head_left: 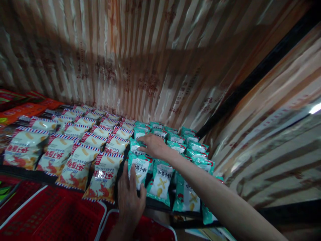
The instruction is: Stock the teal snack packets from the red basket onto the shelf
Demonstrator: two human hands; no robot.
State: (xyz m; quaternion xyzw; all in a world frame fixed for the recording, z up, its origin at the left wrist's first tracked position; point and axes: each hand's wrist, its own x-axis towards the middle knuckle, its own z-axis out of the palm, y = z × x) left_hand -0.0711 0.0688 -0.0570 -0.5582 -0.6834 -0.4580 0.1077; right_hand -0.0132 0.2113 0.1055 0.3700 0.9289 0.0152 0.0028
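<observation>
Green-and-white snack bags [160,180] stand in rows on a dark shelf. At the front left of this group, my left hand [131,194] has its fingers stretched and apart against the lower face of a green snack bag [139,169]. My right hand [155,146] reaches across from the right. Its thumb and fingers close on the upper part of another green snack bag [134,146], just behind the front one. The fingertips partly cover that bag. My right forearm hides some bags on the right.
Left of the green bags, white-and-red snack bags [101,177] with striped edges fill several rows. Orange packets [22,112] lie farther left. Red baskets [50,214] sit below the shelf edge. Striped sheeting [140,60] hangs behind, and a black post [250,73] slants at right.
</observation>
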